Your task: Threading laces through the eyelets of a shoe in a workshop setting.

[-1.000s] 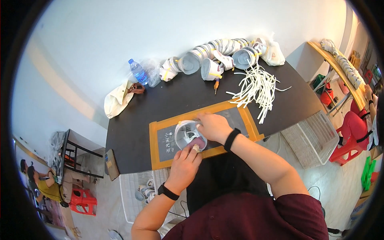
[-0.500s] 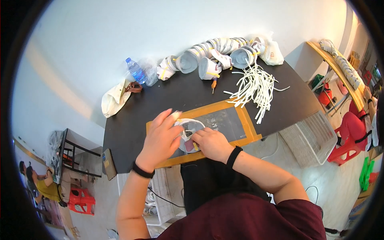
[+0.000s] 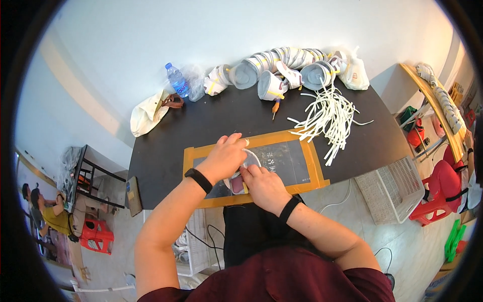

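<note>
A white piece with a mauve patch point(image 3: 237, 184) and a curved white rim lies on the dark mat point(image 3: 289, 160), which is edged with brown tape. It looks like a shoe upper, though my hands cover much of it. My left hand point(image 3: 225, 160) reaches over its left side with the fingers bent down and closed on it. On the near right side, my right hand point(image 3: 266, 187) pinches the piece between thumb and fingers. The fingertips of both hands are partly hidden.
Along the wall stand stacked white-and-grey pieces point(image 3: 261, 63). A bunch of white laces point(image 3: 332, 118) hangs over the tabletop, near an orange-handled tool point(image 3: 275, 106). A water bottle point(image 3: 177, 80), cloth bag point(image 3: 148, 115) and phone point(image 3: 133, 196) sit left. A white basket point(image 3: 387, 194) stands right.
My left hand has come down from its raised, spread pose and closed over the piece. My right hand stays on it. The whole view has shifted slightly.
</note>
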Available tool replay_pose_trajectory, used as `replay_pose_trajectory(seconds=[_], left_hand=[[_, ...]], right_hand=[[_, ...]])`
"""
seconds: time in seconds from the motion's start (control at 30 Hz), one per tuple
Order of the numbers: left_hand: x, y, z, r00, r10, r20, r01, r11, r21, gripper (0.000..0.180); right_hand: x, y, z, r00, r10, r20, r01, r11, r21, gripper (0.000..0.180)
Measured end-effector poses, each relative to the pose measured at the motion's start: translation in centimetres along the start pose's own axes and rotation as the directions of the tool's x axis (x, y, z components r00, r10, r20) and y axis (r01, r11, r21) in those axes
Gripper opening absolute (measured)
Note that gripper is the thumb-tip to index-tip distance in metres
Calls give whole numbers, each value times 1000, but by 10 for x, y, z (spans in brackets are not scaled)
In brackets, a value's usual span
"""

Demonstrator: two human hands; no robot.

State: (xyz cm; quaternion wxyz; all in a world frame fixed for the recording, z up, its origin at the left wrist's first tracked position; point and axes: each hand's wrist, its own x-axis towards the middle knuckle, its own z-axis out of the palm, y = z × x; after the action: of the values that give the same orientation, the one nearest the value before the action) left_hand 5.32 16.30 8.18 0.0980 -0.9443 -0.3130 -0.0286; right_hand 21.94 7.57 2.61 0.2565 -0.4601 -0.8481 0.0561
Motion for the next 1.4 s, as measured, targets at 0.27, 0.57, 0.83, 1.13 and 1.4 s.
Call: replay_pose_trajectory(seconds=[0.27,0.57,0.83,1.13,1.4], left_hand=[[19,5,-14,970,-91,226,80,995,58,15],[34,7,-16,906,-191,379,204,979,5,21],[32,13,-8,934,-150,326,130,988,81,20],[5,4,-5,976,-194,104,198,980,-28,10],[19,11,-11,925,-291,244,304,953,-17,17]], right_hand=[[4,-2,1,999,43,6,-43,998,-49,43],[7,-1,5,998,50,48,-50,999,-14,31],[3,-2,6,998,54,28,-52,997,-56,30],[1,-6,9,993,113,-27,-114,991,-73,27],[4,-6,1,990,135,38,-136,991,14,28]])
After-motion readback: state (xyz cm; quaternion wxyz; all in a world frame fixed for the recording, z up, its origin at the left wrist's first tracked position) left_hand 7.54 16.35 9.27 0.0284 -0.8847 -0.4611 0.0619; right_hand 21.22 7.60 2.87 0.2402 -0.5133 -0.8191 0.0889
